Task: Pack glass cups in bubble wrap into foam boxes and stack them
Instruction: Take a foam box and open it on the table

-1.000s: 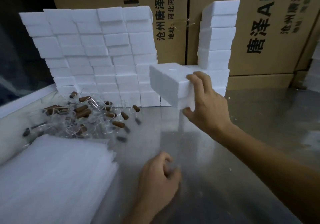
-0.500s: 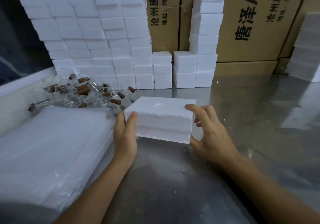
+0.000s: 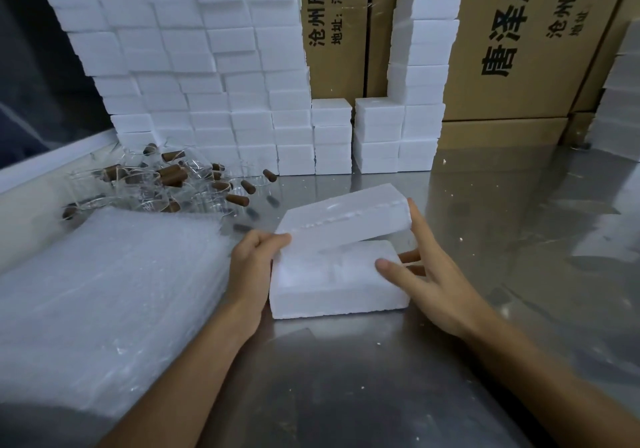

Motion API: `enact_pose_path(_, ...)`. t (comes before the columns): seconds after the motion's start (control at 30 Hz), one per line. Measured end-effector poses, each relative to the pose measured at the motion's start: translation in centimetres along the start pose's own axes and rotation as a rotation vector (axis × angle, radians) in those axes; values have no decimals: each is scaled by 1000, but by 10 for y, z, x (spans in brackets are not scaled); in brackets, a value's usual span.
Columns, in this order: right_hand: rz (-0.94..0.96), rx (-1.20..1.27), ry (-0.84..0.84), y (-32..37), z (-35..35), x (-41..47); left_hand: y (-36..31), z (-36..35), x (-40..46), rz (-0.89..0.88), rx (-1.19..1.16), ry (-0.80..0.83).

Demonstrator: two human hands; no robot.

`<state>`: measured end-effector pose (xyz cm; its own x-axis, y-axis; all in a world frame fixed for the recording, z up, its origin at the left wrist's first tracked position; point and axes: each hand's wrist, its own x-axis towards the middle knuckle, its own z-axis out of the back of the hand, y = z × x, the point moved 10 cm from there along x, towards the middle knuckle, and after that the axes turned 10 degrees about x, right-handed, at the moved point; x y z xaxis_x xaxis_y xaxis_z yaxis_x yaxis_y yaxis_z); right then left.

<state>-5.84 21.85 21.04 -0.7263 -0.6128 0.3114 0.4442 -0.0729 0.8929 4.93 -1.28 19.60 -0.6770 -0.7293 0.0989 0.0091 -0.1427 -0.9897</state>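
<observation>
A white foam box lies on the metal table in front of me. Its bottom half (image 3: 334, 284) rests flat. Its lid (image 3: 343, 217) is tilted up, raised at the right end. My left hand (image 3: 252, 267) pinches the lid's left corner and rests against the box's left side. My right hand (image 3: 429, 274) holds the lid's right end with straight fingers, its thumb lying on the bottom half. A pile of clear glass cups (image 3: 156, 184) with brown wooden handles lies at the left rear. A thick stack of bubble wrap sheets (image 3: 104, 291) sits at the front left.
A tall wall of stacked foam boxes (image 3: 194, 76) stands at the back, with a narrower column (image 3: 424, 52) to its right. Brown cardboard cartons (image 3: 512, 42) rise behind them. More foam boxes (image 3: 620, 108) stand at the far right. The metal table (image 3: 346, 378) stretches toward me.
The foam box came from the stack down to the table in front of me. Both hands took hold of it, and its lid is now lifted off the bottom half on the right.
</observation>
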Motion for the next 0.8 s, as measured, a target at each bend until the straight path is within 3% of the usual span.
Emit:
enact_pose_path(0.13, 21, 37, -61, 5, 5, 1, 1, -4, 1, 0, 2, 48)
enact_pose_path(0.5, -71, 61, -94, -6, 4, 12, 13, 1, 1, 61, 132, -64)
enact_pose_path(0.8, -227, 30, -278, -30, 19, 18, 11, 4, 3, 32, 196, -93)
